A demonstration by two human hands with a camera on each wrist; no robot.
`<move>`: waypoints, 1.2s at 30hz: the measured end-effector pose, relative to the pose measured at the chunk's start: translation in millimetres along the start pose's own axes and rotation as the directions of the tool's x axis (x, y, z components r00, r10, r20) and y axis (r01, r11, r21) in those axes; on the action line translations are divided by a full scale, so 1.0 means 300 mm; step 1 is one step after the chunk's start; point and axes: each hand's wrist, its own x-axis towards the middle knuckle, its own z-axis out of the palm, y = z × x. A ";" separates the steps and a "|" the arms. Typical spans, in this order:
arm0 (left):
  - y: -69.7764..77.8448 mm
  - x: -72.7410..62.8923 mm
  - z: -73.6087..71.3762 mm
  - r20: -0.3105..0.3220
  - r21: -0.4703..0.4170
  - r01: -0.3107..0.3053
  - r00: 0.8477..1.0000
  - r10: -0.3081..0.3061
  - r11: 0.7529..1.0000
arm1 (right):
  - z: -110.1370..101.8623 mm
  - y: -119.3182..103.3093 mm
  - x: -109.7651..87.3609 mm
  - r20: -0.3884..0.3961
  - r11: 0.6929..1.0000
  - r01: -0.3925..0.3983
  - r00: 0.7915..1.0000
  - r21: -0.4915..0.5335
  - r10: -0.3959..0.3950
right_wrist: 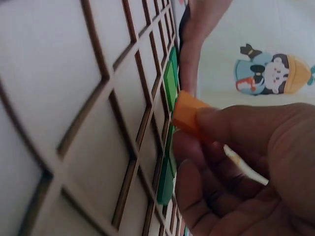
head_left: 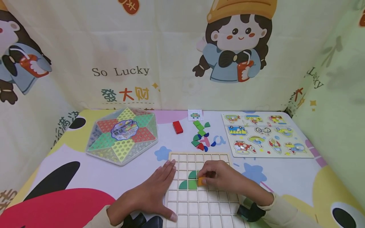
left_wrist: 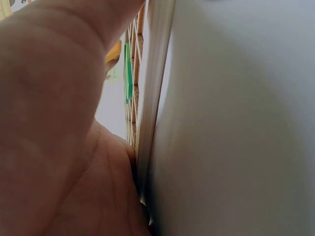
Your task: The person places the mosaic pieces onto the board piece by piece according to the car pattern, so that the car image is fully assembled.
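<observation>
A pale wooden grid board [head_left: 188, 207] lies on the table in the head view. My left hand [head_left: 155, 190] rests along its left edge, fingers extended and thumb on the near left corner. Between thumb and fingers, my right hand [head_left: 222, 177] pinches an orange block [right_wrist: 189, 114], low over the board. In the head view the block is just right of a light green square [head_left: 192, 185] set in the grid. Dark green quarter-round pieces sit above that square [head_left: 192, 174] and to its left [head_left: 183, 185]. The left wrist view shows mostly palm and the board's edge [left_wrist: 155, 73].
Loose green, blue and red pieces [head_left: 201, 146] lie beyond the board, below a small picture card [head_left: 195, 115]. A red block [head_left: 178, 127] is left of them. A hexagonal game box [head_left: 122, 136] stands at left, a vehicle puzzle board [head_left: 266, 136] at right.
</observation>
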 end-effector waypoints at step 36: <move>0.003 0.003 -0.003 0.011 -0.024 0.012 1.000 -0.011 1.000 | 0.027 -0.042 0.003 -0.016 0.988 -0.082 0.997 -0.130 0.080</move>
